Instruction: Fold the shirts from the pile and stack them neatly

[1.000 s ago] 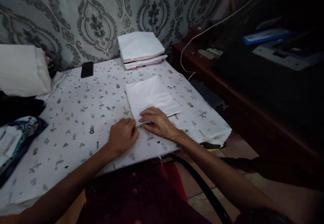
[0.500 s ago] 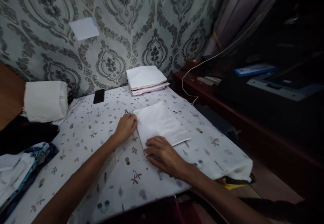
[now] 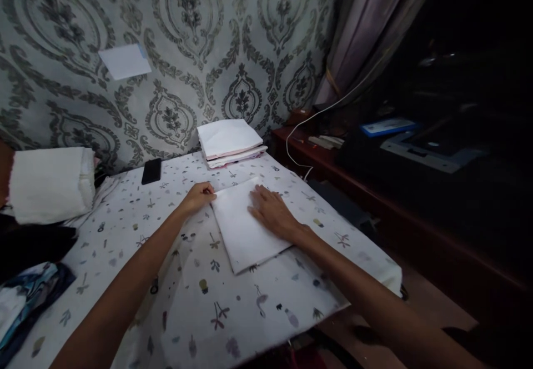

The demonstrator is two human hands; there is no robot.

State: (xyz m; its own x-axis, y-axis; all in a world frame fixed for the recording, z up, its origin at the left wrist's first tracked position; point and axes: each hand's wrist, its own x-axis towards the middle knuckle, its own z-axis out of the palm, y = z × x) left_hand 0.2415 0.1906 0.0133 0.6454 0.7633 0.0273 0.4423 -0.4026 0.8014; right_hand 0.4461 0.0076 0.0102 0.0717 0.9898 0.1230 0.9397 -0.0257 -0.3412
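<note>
A folded white cloth [image 3: 239, 235] lies flat on the patterned sheet [image 3: 183, 302] covering the table. At its far left corner is my left hand [image 3: 199, 197], thumb and fingers pinched together on the edge. My right hand [image 3: 272, 210] rests palm down across the cloth's right half, fingers stretched out and pointing away from me. Part of the cloth's right side is hidden beneath that hand and wrist.
Behind the cloth stands a stack of folded white cloths [image 3: 229, 138]. A black phone [image 3: 151, 171] lies at the back left, near a pile of cream cloths [image 3: 50, 183]. Crumpled blue-and-white fabric [image 3: 33, 291] sits at the left edge. A white cable [image 3: 291, 135] hangs at the right.
My right hand has moved from the near left corner up onto the cloth's top and flattened out. My left hand stays at the far left corner. The view has shifted slightly right.
</note>
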